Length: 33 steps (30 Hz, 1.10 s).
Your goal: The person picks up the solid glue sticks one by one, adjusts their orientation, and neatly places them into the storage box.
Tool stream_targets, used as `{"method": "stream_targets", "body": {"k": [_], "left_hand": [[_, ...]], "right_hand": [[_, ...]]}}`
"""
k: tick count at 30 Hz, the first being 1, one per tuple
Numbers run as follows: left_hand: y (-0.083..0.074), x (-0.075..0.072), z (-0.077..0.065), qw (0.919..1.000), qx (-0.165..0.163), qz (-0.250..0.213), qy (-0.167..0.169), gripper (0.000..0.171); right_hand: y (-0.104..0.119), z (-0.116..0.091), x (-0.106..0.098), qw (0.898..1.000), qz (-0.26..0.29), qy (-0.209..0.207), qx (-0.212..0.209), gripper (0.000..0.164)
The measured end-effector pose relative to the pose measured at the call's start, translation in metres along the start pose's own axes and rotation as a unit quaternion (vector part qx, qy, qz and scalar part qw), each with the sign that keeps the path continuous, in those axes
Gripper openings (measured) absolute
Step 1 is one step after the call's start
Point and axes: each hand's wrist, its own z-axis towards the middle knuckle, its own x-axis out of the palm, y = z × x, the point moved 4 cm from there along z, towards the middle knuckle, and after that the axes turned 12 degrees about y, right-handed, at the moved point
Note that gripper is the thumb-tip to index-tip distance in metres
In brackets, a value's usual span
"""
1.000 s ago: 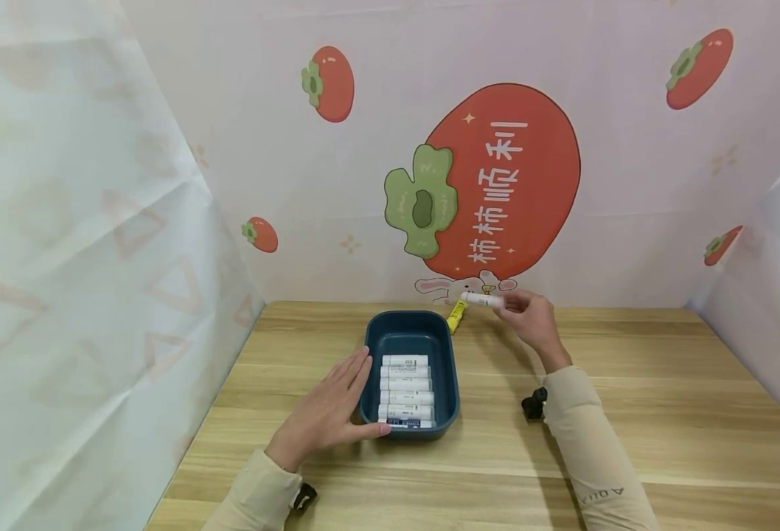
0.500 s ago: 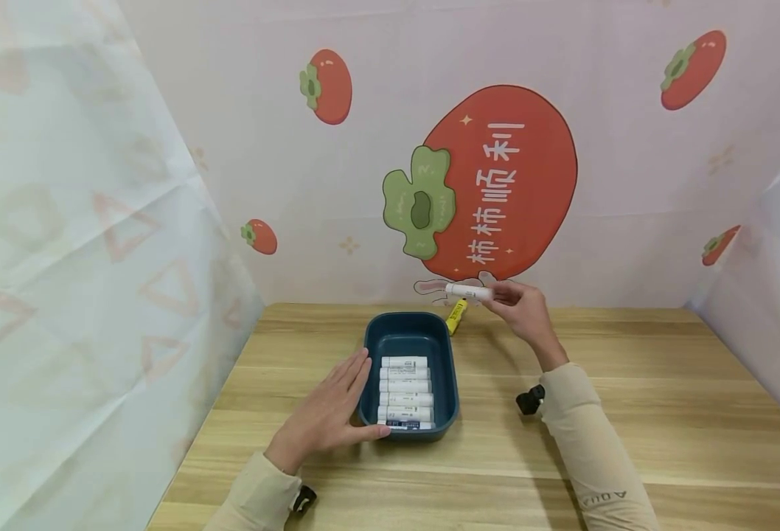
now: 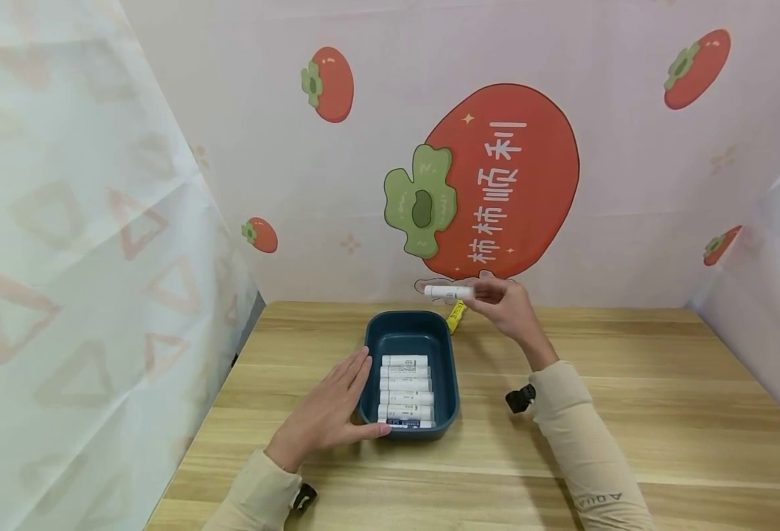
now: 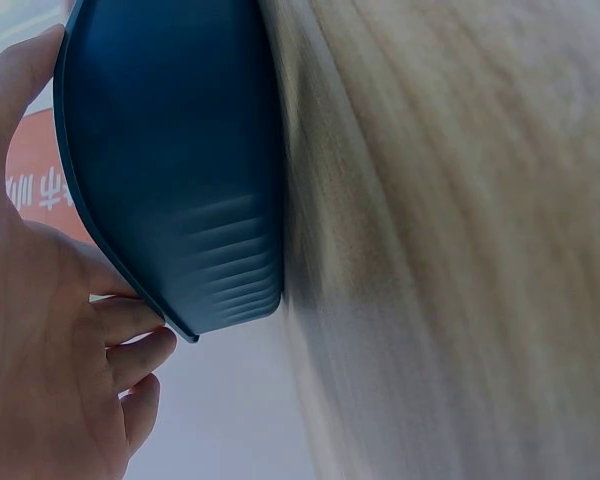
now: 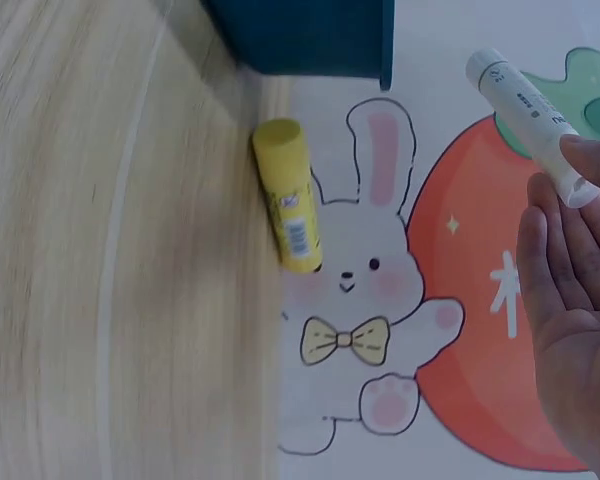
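My right hand pinches one end of a white glue stick between thumb and fingers, in the air beyond the far right of the dark blue bin. In the right wrist view the held glue stick slants up and away from the fingertips. My left hand rests against the bin's left rim, fingers extended and thumb over the near corner; in the left wrist view its fingertips touch the rim. Several white glue sticks lie side by side in the bin's nearer part, the nearest with a dark blue label.
A yellow glue stick lies on the wooden table just beyond the bin's far right corner, partly below the right hand. A printed wall sheet rises at the table's back edge, and another sheet stands on the left.
My right hand has moved left with the white glue stick, toward the space above the bin's far end. My left hand and the bin have stayed in place.
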Motion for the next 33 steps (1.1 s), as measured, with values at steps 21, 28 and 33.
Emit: {"method": "stream_targets", "body": {"k": [21, 28, 33], "left_hand": [[0.0, -0.001, 0.0, 0.9999, 0.003, -0.011, 0.001, 0.118], [0.0, 0.0, 0.0, 0.9999, -0.003, -0.012, 0.007, 0.118], [0.0, 0.0, -0.002, 0.9999, -0.001, -0.01, 0.005, 0.118]], "right_hand": [[0.02, 0.006, 0.057, 0.995, -0.007, 0.096, -0.018, 0.028], [0.024, 0.01, 0.07, 0.991, -0.044, 0.124, -0.021, 0.025], [0.023, 0.013, 0.079, 0.984, -0.073, 0.163, -0.012, 0.025]]}}
